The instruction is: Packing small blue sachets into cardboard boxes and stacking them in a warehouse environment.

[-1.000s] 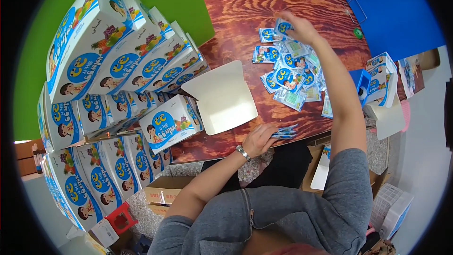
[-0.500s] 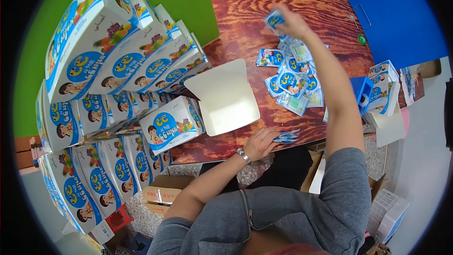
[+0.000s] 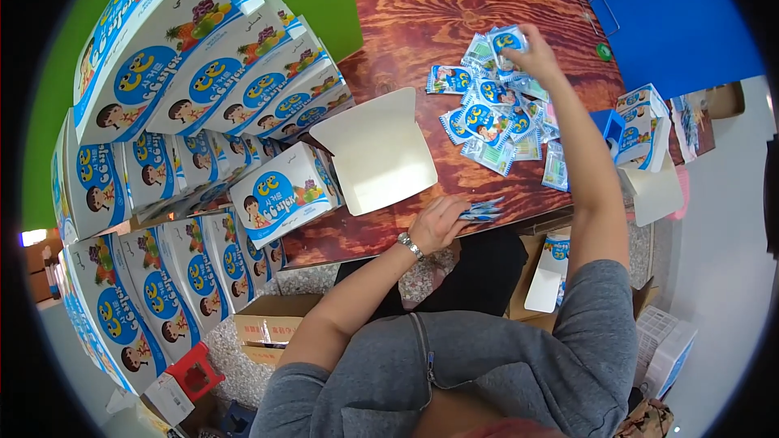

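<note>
Near the table's front edge my left hand (image 3: 436,222) is closed round one end of a small stack of blue-and-white packets (image 3: 482,210), which juts out to its right. Farther out, at the top of a loose pile of flat sachets (image 3: 493,118), my right hand (image 3: 535,55) pinches one packet (image 3: 506,40) between thumb and fingers. To the left of the pile an open carton (image 3: 292,191) lies on its side, its white inner flap (image 3: 388,169) spread over the table; I cannot see into the carton.
Tall stacks of matching printed cartons (image 3: 134,85) fill the left side. A blue panel (image 3: 669,24) with a wire handle stands at the far right, close to a blue holder (image 3: 607,131) and another open carton (image 3: 645,126). Cardboard boxes (image 3: 272,316) stand below the table edge.
My right hand has moved right and lower with a packet, coming down onto the far part of the pile. My left hand still grips the small stack. The whole view has shifted slightly.
</note>
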Demonstrator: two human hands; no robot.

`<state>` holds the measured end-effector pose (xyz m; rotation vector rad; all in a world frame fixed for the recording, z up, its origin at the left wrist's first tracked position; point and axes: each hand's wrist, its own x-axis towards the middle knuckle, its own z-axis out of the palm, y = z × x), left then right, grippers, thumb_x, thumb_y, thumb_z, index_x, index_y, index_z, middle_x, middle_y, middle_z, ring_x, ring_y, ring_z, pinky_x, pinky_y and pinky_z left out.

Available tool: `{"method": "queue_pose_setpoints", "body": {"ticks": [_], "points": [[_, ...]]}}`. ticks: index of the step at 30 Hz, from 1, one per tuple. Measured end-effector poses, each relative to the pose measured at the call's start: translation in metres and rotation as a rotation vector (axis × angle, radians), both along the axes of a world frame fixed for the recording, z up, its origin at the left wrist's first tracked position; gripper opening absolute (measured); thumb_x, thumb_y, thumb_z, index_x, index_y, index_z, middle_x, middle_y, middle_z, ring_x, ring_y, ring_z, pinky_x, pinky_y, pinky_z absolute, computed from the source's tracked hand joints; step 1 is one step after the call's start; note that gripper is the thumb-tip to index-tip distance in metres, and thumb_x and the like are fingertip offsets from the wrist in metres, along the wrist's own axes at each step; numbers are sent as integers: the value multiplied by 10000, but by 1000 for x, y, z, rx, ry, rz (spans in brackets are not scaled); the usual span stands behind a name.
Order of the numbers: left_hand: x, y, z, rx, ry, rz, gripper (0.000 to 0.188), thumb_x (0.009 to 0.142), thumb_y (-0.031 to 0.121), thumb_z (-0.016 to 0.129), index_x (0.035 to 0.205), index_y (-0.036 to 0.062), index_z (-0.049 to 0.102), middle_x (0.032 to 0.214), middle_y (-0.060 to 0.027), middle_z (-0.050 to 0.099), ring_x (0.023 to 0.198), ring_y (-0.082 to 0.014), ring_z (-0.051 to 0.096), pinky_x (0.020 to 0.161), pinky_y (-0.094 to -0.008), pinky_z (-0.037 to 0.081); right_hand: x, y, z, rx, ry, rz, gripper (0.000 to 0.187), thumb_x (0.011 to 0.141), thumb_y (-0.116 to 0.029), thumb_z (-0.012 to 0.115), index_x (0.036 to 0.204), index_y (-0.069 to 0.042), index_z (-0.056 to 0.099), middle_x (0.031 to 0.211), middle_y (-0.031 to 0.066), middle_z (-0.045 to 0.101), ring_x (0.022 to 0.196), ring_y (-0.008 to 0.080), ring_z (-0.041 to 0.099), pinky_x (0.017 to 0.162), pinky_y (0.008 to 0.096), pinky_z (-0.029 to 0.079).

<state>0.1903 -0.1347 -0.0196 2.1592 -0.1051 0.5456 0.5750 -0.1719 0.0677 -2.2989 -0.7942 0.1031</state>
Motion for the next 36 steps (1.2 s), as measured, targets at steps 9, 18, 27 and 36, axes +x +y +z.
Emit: {"method": "queue_pose_setpoints", "body": {"ticks": [9, 18, 27, 36], "points": [[-3, -1, -1, -6, 24, -11, 355, 828, 115, 709, 1155, 32, 600, 1095, -145, 627, 1014, -338, 623, 865, -419, 518, -25, -4, 21, -567, 319, 579, 506, 775, -187, 792, 1230, -55, 613, 1115, 114, 686, 959, 211, 666, 792, 365, 555], [-5, -2, -4, 4, -24, 3, 333, 817, 111, 735, 1114, 25, 609, 1061, -145, 651, 980, -340, 644, 825, -405, 528, -44, -25, 15, -444, -237, 686, 590, 729, -234, 809, 1242, -48, 584, 1188, 203, 618, 1103, 395, 588, 965, 450, 465], [-23, -1, 9, 35, -99, -65, 325, 788, 64, 727, 1093, 31, 619, 1061, -128, 657, 977, -322, 646, 833, -399, 522, -178, -74, 40, -312, -108, 726, 548, 767, -192, 790, 1240, -100, 530, 1056, 172, 669, 968, 388, 650, 807, 457, 521], [-37, -2, 3, 77, -106, 16, 324, 783, 91, 747, 1085, 68, 635, 1044, -101, 637, 910, -306, 623, 770, -397, 516, -233, -95, 1, -405, -58, 625, 793, 745, -219, 802, 1441, -161, 426, 1212, 155, 637, 1113, 359, 595, 892, 455, 516]]}}
